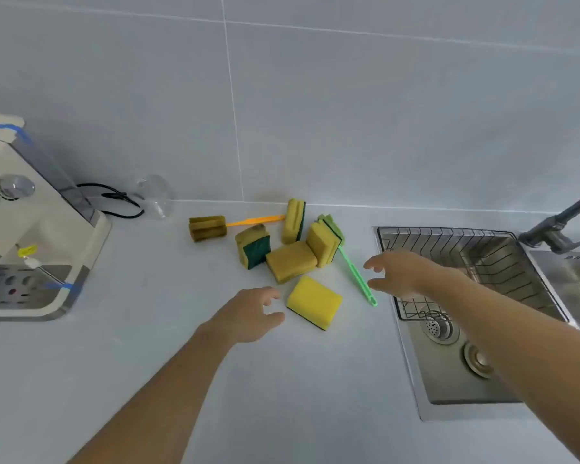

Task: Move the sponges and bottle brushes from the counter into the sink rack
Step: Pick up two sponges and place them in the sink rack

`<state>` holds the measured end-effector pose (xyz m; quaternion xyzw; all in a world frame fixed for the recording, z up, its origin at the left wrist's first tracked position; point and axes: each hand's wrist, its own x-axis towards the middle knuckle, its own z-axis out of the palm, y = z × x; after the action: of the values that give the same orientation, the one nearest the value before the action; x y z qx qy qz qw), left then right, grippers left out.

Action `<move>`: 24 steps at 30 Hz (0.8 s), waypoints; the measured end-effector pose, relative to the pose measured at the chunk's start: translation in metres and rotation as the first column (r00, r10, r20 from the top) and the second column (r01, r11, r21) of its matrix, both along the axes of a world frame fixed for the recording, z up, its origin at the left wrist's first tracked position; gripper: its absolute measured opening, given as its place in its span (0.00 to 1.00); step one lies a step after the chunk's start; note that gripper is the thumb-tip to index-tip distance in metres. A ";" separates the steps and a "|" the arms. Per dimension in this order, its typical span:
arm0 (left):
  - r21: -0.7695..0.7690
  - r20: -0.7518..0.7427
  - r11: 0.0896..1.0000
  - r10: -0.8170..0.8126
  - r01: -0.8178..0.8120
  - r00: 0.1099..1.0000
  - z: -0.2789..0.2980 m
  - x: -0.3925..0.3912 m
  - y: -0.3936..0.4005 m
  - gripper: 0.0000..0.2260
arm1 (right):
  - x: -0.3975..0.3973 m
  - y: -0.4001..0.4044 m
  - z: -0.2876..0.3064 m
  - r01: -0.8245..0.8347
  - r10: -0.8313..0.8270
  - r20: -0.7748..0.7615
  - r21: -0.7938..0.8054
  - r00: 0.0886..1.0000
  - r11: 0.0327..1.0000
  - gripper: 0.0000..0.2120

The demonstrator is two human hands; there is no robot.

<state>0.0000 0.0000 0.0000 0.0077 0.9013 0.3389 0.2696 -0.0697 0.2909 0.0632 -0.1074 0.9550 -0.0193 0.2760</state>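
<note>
Sponge point(314, 302), frame centre on the bench: light, squashy; pinch its long sides, your left hand point(248, 313) and right hand point(400, 271) both released.

One view only, worn on the head, looking forward and steeply down over the bench point(148, 380) from close above. The tiled wall point(349, 112) fills the top, the sink point(456, 373) sits right, and both forearms enter from below.
</note>
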 end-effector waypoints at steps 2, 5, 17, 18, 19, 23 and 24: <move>0.008 -0.048 0.999 0.043 -0.043 0.998 -0.006 0.002 0.014 0.25 | -0.012 -0.001 -0.003 -0.016 0.015 -0.037 -0.022 0.999 1.000 0.27; 0.019 -0.116 0.995 0.098 -0.096 0.988 -0.016 0.010 0.044 0.29 | -0.036 -0.004 -0.008 -0.089 0.086 -0.082 -0.040 0.993 0.995 0.31; -0.208 -0.265 0.928 0.251 -0.309 0.931 -0.056 -0.006 0.121 0.52 | -0.119 -0.033 -0.038 -0.399 0.380 -0.180 -0.085 0.907 0.913 0.51; -0.216 -0.263 0.928 0.244 -0.303 0.933 -0.058 -0.007 0.123 0.52 | -0.123 -0.035 -0.039 -0.420 0.404 -0.177 -0.064 0.898 0.905 0.51; -0.216 -0.263 0.927 0.245 -0.305 0.933 -0.060 -0.006 0.125 0.51 | -0.126 -0.037 -0.040 -0.437 0.423 -0.171 -0.050 0.890 0.898 0.50; -0.212 -0.283 0.912 0.287 -0.352 0.915 -0.066 -0.004 0.132 0.47 | -0.135 -0.040 -0.042 -0.467 0.461 -0.131 -0.019 0.878 0.884 0.46; -0.214 -0.287 0.910 0.289 -0.355 0.913 -0.066 -0.004 0.133 0.46 | -0.136 -0.041 -0.043 -0.473 0.468 -0.118 -0.012 0.876 0.881 0.44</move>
<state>-0.0038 0.1327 -0.0664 -0.1355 0.9534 0.2533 0.0928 -0.2054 0.2502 0.0204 -0.3426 0.9135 0.0348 0.2165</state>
